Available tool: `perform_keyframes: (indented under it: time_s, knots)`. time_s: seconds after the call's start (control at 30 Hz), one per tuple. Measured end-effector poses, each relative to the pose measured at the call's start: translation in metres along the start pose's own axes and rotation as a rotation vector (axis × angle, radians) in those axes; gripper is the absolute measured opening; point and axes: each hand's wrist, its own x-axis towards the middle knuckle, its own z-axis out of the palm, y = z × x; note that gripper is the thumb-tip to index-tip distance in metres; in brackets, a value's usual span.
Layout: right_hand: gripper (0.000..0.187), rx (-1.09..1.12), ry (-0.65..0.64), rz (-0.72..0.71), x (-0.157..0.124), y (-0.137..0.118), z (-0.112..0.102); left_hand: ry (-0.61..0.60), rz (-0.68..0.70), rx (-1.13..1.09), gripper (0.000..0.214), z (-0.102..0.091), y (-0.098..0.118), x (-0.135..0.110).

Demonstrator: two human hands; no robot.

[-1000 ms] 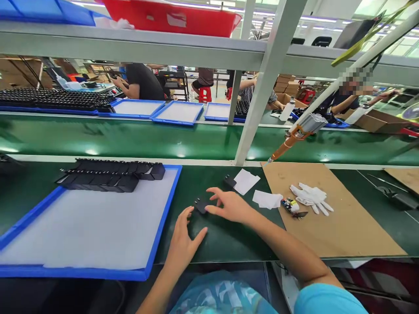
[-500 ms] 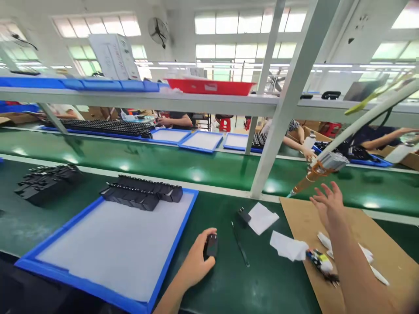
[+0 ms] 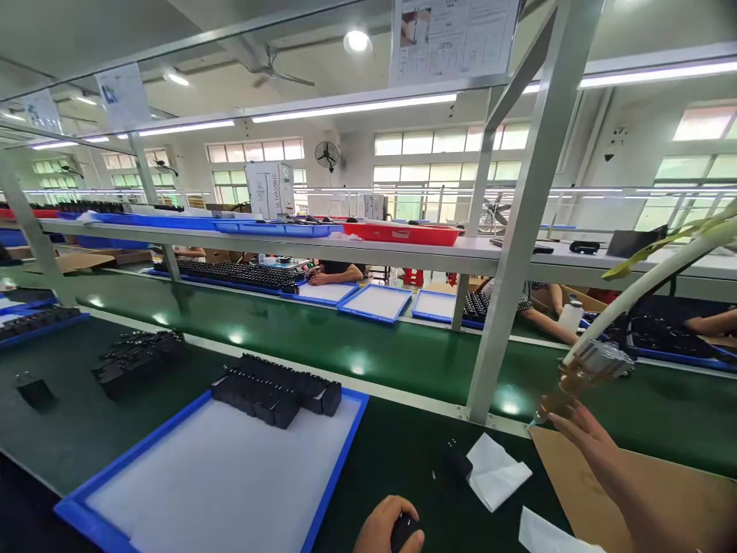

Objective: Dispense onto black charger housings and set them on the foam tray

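By the tray's (image 3: 338, 468) right edge, the left hand (image 3: 377, 528) clasps a black adapter (image 3: 404, 530); near the cardboard's (image 3: 685, 484) far-left corner, whether the right hand (image 3: 593, 444) grips the tool (image 3: 599, 359), I cannot tell.

I read "ULTRASONIC" running vertically on a tall white rectangular box (image 3: 266, 190). The white printed sheet (image 3: 454, 42) overhead I cannot make out.

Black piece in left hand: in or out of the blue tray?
Out: the left hand grips the black piece beyond the right rim of the blue tray, by the green bench.
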Motion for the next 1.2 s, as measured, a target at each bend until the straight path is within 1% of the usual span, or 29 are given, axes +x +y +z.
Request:
perform_keyframes:
  time_s: [0.1,0.13,0.2,0.27,0.33,0.4,0.47,0.53,0.63,0.73,0.83,0.93,1.03,1.2]
  knots:
    - [0.076,0.042,-0.141,0.087,-0.005,-0.007,0.003,-0.025,0.035,-0.032,0.021,-0.003,-0.001,0.001]
    - [0.078,0.044,-0.160,0.096,-0.008,-0.010,0.004,-0.031,0.056,-0.056,0.022,-0.006,0.000,0.000]
    - [0.080,0.047,-0.159,0.097,-0.018,-0.014,0.010,-0.048,0.062,-0.111,0.023,-0.011,0.004,-0.004]
    - [0.080,0.061,-0.147,0.088,-0.033,-0.020,0.019,-0.065,0.003,-0.182,0.028,-0.015,0.010,-0.010]
    - [0.079,0.069,-0.141,0.067,-0.053,-0.026,0.031,-0.072,-0.048,-0.246,0.035,-0.019,0.017,-0.017]
    - [0.081,0.069,-0.147,0.041,-0.076,-0.031,0.043,-0.062,-0.058,-0.262,0.037,-0.020,0.023,-0.024]
    - [0.085,0.070,-0.152,0.012,-0.099,-0.037,0.054,-0.020,-0.042,-0.245,0.036,-0.019,0.027,-0.031]
    - [0.086,0.089,-0.140,-0.031,-0.122,-0.041,0.065,0.056,-0.018,-0.247,0.034,-0.014,0.028,-0.036]
    - [0.085,0.194,-0.108,-0.076,-0.151,-0.047,0.075,0.169,0.021,-0.299,0.034,-0.002,0.026,-0.042]
    - [0.081,0.267,-0.103,-0.076,-0.172,-0.052,0.077,0.261,0.045,-0.359,0.032,0.008,0.025,-0.045]
    - [0.070,0.328,-0.123,-0.090,-0.187,-0.058,0.073,0.314,0.085,-0.394,0.026,0.013,0.025,-0.045]
    - [0.060,0.403,-0.108,-0.114,-0.197,-0.062,0.071,0.320,0.128,-0.410,0.023,0.013,0.025,-0.045]
    - [0.053,0.446,-0.079,-0.119,-0.206,-0.066,0.071,0.312,0.149,-0.410,0.022,0.009,0.025,-0.045]
    - [0.052,0.513,-0.079,-0.029,-0.213,-0.069,0.073,0.260,0.160,-0.392,0.022,0.007,0.024,-0.045]
